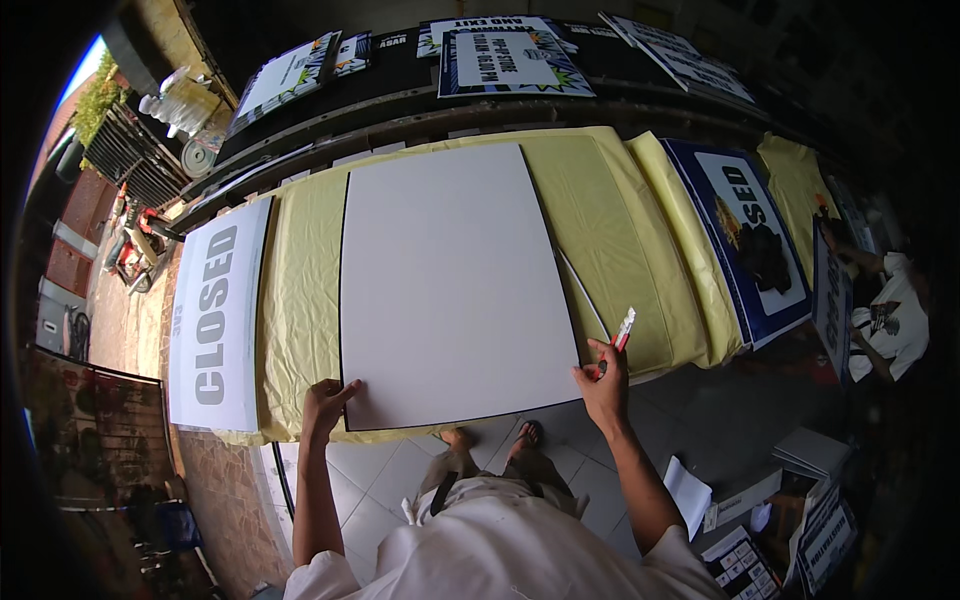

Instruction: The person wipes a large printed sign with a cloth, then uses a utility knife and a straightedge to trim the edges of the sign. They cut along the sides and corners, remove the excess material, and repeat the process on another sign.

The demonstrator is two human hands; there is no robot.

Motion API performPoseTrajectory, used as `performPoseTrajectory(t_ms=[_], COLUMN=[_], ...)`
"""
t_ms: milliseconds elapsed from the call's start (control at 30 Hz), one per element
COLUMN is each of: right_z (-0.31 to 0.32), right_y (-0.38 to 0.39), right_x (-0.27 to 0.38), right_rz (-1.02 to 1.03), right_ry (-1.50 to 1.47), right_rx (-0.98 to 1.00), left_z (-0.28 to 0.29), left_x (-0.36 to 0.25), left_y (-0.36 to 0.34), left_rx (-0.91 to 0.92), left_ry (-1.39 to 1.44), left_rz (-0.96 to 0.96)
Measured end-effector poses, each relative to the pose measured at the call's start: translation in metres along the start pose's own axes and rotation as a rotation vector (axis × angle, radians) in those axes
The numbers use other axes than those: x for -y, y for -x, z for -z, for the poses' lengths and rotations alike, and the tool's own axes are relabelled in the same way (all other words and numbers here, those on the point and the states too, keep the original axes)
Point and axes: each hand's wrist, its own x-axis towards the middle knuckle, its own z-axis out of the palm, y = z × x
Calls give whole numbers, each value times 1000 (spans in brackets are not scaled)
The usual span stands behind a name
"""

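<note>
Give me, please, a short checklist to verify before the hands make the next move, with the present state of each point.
1. Left hand at the board: ok, thumb on its near left corner.
2. Right hand at the board: ok, by its near right corner.
3. Cutter secure: ok, held in the right hand, pointing away from the body.
4. Blade drawn in: cannot tell, too small to see.
5. Strip clear of the board: not ok, its far end meets the right edge.
6. Left sign clear of the board: ok, yellow sheet shows between them.
</note>
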Motion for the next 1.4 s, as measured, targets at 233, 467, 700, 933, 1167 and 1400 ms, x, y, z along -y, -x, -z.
performPoseTrajectory(t_ms=[233, 467, 700, 933, 1167, 1400], right_z=[-15, -8, 21, -11, -37, -40], right_y=[-17, -17, 20, 16, 15, 16], right_x=[14, 32, 51, 48, 53, 65], right_rz=[36, 114, -3, 33, 119, 23], right_ry=[-52, 184, 252, 216, 390, 324], right_rx=[-11, -39, 92, 105, 60, 24], left_z=[2, 10, -23, -141, -240, -262], left_x=[17, 44, -30, -121, -178, -164], left_y=[-12, -40, -1, -17, -58, -90], left_rx=[-55, -258, -403, -87, 136, 149], left_ry=[-82, -246, -795, -604, -772, -801], left_rz=[-29, -118, -92, -892, -1267, -1296])
